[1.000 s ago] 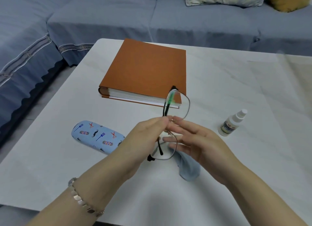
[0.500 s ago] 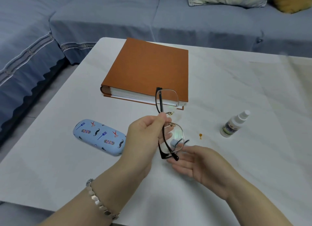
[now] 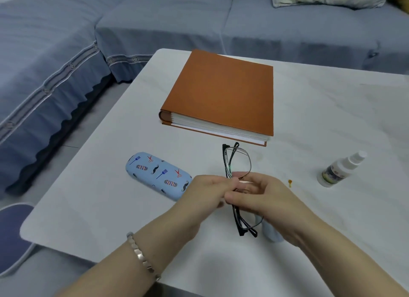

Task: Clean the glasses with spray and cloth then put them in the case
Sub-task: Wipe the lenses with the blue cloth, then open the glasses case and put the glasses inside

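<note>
Black thin-framed glasses (image 3: pixel 238 161) stand on end above the white table, temples folded. My left hand (image 3: pixel 205 191) and my right hand (image 3: pixel 265 199) both pinch them at the bridge, fingers touching. A light blue cloth (image 3: pixel 271 233) peeks out under my right palm. The closed light blue patterned case (image 3: pixel 158 175) lies on the table left of my hands. A small white spray bottle (image 3: pixel 338 169) lies tilted at the right, apart from both hands.
A thick orange-covered album (image 3: pixel 221 93) lies behind the glasses. A tiny orange speck (image 3: pixel 290 182) sits between my right hand and the bottle. A blue sofa wraps around the table (image 3: pixel 88 208) at the back and left.
The glasses' temples have been folded in. My right hand rose from under the glasses to grip them at the bridge beside my left hand. The view shifted leftward.
</note>
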{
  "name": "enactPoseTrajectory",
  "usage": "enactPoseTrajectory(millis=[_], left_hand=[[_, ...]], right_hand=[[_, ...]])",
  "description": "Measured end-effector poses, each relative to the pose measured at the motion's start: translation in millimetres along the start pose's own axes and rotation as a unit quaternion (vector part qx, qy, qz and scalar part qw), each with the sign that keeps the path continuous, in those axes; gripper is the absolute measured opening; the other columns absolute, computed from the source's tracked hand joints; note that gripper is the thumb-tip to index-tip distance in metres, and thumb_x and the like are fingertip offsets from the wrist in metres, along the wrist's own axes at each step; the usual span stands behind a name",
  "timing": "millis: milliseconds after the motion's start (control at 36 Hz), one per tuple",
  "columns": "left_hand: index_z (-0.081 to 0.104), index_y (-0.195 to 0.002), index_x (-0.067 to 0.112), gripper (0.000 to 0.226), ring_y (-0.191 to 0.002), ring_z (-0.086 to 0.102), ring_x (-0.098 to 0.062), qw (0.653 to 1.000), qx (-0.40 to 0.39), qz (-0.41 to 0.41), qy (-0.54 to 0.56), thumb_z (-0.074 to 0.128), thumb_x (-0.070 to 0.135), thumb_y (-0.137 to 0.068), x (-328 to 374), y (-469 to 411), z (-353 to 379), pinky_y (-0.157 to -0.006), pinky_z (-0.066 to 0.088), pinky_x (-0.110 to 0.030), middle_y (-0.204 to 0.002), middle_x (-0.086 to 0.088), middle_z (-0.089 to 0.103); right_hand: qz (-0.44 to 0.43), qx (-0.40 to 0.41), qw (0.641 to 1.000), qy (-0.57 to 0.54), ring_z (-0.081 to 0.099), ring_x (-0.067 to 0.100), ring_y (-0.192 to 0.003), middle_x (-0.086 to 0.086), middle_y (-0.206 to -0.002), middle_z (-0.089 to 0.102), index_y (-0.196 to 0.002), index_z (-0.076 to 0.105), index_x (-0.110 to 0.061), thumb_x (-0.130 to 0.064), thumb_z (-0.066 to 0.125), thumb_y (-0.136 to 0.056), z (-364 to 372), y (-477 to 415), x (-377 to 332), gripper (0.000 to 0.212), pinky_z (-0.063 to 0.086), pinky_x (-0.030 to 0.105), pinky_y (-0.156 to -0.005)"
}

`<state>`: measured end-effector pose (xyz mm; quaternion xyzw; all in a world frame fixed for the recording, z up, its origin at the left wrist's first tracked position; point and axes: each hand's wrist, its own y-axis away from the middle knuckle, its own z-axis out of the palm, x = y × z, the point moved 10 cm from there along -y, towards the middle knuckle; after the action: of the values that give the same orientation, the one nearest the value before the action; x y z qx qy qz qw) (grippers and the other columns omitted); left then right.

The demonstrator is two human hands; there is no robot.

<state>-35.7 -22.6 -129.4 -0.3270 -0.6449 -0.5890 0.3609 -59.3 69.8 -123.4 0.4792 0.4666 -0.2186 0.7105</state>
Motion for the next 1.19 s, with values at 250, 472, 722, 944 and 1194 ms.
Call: enactPoseTrajectory(millis=[250,472,722,944,1194], left_hand=[[0.065,-0.086,0.028,0.019,-0.084,0.058,-0.001,0.984,0.11,0.099,-0.1,0.052,0.013,-0.088,16.2,2.0,-73.2,-0.073,0.043,-0.006,-0.095,0.009,0.065],[0.027,-0.138,0.037,0.078,-0.145,-0.006,-0.01,0.907,0.025,0.091,-0.411,0.065,0.013,-0.075,-4.4,-25.4,-127.3,-0.108,0.019,-0.025,-0.153,0.005,0.022],[0.048,-0.124,0.029,0.065,-0.12,0.047,-0.011,0.778,0.069,0.141,-0.609,0.07,0.032,-0.063,5.6,-43.0,-131.8,-0.107,0.023,-0.033,-0.118,0.01,0.052],[0.062,-0.09,0.022,0.035,-0.058,0.056,-0.002,0.96,0.121,0.084,-0.239,0.078,0.039,-0.063,13.9,-15.3,-105.5,-0.052,0.043,-0.014,-0.08,0.007,0.058],[0.063,-0.091,0.026,0.032,-0.051,0.057,0.005,0.983,0.006,0.069,-0.169,0.076,0.04,-0.064,18.1,-0.1,-22.7,-0.044,0.039,-0.007,-0.074,0.01,0.056]], right_hand=[[-0.006,0.082,0.954,0.289,0.056,0.011,-0.063,-0.005,-0.07,0.058,-0.111,0.055,-0.016,-0.014,0.073,-0.067,-12.2,-51.0,2.2,0.047,0.043,0.02,-0.059],[-0.058,0.082,0.885,0.454,0.055,0.018,-0.082,-0.008,-0.075,0.055,-0.116,0.054,-0.015,-0.015,0.06,-0.072,-11.0,-88.8,-5.4,0.045,0.046,0.029,-0.074],[-0.114,0.104,0.836,0.527,0.035,0.027,-0.125,0.011,-0.126,0.05,-0.123,0.051,-0.009,-0.021,0.056,-0.082,-16.3,-74.3,-7.8,0.043,0.032,0.031,-0.099],[-0.148,0.142,0.949,0.238,0.055,0.008,-0.104,-0.008,-0.114,0.056,-0.126,0.049,-0.021,-0.03,0.069,-0.076,-18.5,-19.8,-27.0,0.055,0.039,0.017,-0.09],[-0.086,0.055,0.993,-0.052,0.072,0.024,-0.088,0.013,-0.094,0.075,-0.101,0.068,-0.01,-0.039,0.067,-0.062,-13.2,-3.2,-20.0,0.049,0.057,0.032,-0.083]])
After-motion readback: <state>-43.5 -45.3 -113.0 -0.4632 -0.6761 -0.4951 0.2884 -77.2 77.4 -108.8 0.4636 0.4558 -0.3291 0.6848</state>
